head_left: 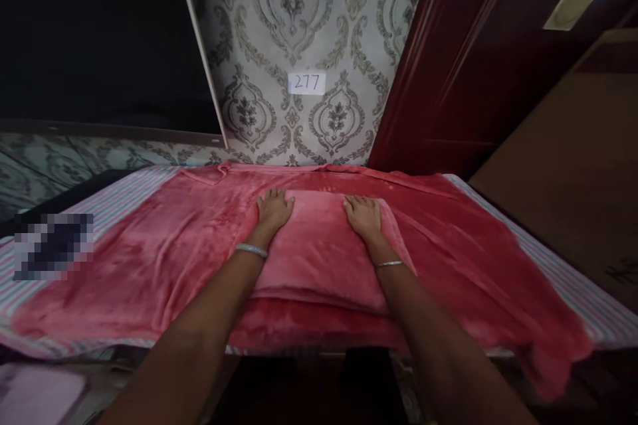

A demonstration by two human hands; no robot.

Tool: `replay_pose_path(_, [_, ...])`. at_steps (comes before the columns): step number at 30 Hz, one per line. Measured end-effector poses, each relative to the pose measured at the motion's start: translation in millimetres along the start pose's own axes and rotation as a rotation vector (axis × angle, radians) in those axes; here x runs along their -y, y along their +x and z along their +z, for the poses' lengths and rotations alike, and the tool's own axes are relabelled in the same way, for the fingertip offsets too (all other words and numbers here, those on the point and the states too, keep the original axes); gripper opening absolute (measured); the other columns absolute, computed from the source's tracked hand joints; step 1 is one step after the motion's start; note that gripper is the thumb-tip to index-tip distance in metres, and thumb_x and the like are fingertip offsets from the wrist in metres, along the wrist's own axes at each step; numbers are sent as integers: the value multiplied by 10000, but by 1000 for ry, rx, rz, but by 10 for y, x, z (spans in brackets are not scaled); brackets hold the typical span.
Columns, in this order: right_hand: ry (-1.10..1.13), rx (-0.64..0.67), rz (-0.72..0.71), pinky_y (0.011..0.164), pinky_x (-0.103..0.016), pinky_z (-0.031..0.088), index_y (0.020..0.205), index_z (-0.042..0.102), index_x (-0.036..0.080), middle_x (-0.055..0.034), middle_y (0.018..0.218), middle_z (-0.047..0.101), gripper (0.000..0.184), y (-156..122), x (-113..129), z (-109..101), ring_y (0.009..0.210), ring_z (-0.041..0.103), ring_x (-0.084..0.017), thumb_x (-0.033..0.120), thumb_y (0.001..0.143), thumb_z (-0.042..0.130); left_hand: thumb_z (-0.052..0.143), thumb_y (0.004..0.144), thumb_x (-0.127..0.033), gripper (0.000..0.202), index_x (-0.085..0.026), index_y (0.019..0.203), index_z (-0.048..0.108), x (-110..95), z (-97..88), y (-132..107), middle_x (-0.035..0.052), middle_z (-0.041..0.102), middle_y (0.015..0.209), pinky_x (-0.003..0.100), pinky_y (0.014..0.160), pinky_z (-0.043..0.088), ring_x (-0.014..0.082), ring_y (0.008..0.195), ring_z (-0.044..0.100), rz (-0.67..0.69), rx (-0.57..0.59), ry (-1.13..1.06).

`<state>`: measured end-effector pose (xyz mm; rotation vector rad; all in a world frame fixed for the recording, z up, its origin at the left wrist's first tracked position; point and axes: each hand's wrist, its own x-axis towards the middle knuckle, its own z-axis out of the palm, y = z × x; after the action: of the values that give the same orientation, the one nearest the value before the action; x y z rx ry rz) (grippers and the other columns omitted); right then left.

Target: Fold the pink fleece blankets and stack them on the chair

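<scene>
A folded pink plush cloth (319,252) lies in the middle of a larger red-pink plush blanket (463,272), which is spread over the table. On the far left corner of the folded cloth rests my left hand (275,209), palm down with its fingers stretched out. My right hand (363,214) lies flat on the far right corner, fingers extended. Neither hand grips anything. Layered folds show along the cloth's near edge. Each wrist wears a bracelet.
A striped cloth (563,285) shows under the blanket at both sides. A dark screen (100,40) stands at the back left, before a patterned wall bearing a paper marked 277 (307,84). At the right are a dark red door (463,46) and a cardboard box (573,166).
</scene>
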<state>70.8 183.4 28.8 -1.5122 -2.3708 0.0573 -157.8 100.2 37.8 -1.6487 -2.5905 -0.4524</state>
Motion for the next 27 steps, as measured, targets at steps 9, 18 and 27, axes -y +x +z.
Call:
replay_pose_path(9, [43,50,-292,1238,-629,207,1617,373,317,-69,1712,288,617,-876,109,-180,1574,235,-353,538,1043,422,470,992,-604,735,-261,1629,334,-61,-251,-921,127,204,1733,650,1262,140,375,1602,133,436,44,20])
replay_pose_path(18, [26,98,-285,1244,-607,197,1611,384,327,-35,1719,267,622,-1136,15,76,1579,222,-337,570,1039,420,516,972,-626,755,-316,1633,324,113,118,-1300,100,171,1741,686,1247,155,407,1597,122,395,103,99])
replay_pose_path(27, [64,139,-304,1234,-602,234,1615,378,316,-53,1708,295,598,-1135,-50,-21,1569,259,-336,531,1056,387,452,1002,-606,703,-276,1617,367,100,7,-1333,117,269,1713,655,1244,207,383,1583,212,403,94,98])
